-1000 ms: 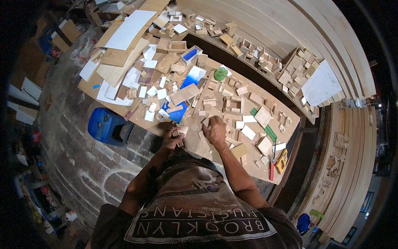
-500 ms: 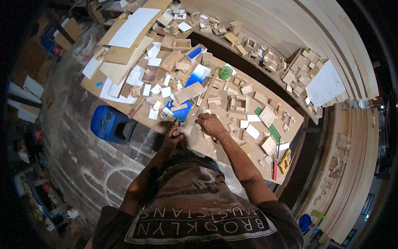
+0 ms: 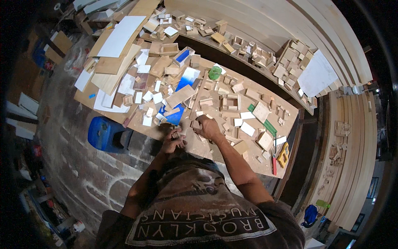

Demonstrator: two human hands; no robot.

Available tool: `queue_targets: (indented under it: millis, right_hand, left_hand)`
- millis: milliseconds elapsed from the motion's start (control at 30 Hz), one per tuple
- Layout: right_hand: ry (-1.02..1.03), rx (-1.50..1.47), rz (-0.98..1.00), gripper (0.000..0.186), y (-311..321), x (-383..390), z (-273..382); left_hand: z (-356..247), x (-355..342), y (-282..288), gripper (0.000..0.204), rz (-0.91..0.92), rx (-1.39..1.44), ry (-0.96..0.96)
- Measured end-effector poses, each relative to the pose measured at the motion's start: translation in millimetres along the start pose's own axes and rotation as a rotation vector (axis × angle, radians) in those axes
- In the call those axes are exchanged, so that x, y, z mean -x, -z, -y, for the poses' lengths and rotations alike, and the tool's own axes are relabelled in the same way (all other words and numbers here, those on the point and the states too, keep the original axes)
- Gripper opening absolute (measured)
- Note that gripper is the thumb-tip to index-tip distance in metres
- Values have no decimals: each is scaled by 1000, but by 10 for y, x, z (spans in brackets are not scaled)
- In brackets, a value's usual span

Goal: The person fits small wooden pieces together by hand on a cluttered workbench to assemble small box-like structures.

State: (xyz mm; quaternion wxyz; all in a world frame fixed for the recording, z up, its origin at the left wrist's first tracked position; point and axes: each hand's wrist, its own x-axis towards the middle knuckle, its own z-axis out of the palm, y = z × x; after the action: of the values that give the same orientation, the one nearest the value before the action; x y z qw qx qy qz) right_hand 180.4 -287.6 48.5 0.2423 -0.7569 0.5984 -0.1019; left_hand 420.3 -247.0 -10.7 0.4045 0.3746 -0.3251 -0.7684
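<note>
At the near edge of the wooden workbench (image 3: 265, 168), my left hand (image 3: 170, 143) is closed around a few small wooden strips (image 3: 177, 136). To its right, my right hand (image 3: 208, 128) is low over the bench top, fingers bent and pinched on a small wooden block (image 3: 195, 124). Beyond the hands lie a blue sheet (image 3: 174, 118) and a long wooden board piece (image 3: 180, 96), with small white tiles (image 3: 157, 98) and wood offcuts around them. A small open wooden box frame (image 3: 230, 103) stands farther off to the right.
A blue plastic container (image 3: 99, 132) is left of the bench. A red-handled tool (image 3: 274, 165) and a yellow-handled tool (image 3: 283, 154) lie at the right corner. A green jar (image 3: 214, 72) stands mid-bench. Several small boxes fill the back shelf (image 3: 232, 50). Stacked planks (image 3: 356, 157) are at right.
The view has shifted slightly, moving the bench left in the picture. My left hand's fingers have loosened and turned, showing more of the strips. My right hand stays low over the bench.
</note>
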Motion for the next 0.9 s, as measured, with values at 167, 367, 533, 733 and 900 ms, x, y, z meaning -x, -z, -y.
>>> queue_targets:
  millis: [167,367,533,733,900]
  right_hand:
    - [-402,-356,-340,51,-3,106,-25]
    - [-532,-255,-645,46,-154,-183,-170]
    - [-608,-218,-616,45,-293,-375,-139]
    - [-650,-78,-531,45,-278,-433,-71]
    - [-614,68,-640,43,-323,-484,-93]
  left_hand:
    - [58,-111,-80,42,-15,88,87]
    - [-78,-108,-222,41,9,-63,113]
    - [85,-59,89,40,7,-407,-55]
    - [-81,115,166,40,-136,-385,-22]
    - [-304,152,-40,42,-122,-310,47]
